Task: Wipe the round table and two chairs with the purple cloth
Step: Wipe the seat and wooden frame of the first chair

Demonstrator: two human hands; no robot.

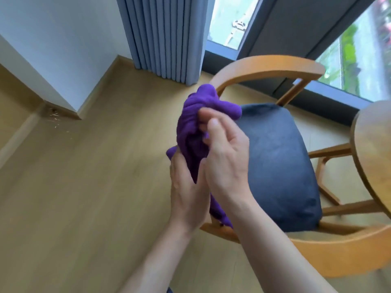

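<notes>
You have the purple cloth [191, 123] bunched between both hands above the floor [84, 187], just left of the chair [268, 66]; your left hand [186, 187] grips its lower part and your right hand [226, 157] pinches the upper folds with curled fingers. The cloth touches neither the chair nor the round table [372, 144], whose edge shows at far right. The risk, as I judge it, is wiping with a tight wad; little fabric would meet the wood, leaving streaks; a loose tail hangs near the chair's near rail and could snag or slip free. The navy cushion [279, 161] may shift if you press it hard; only one chair is in view.
</notes>
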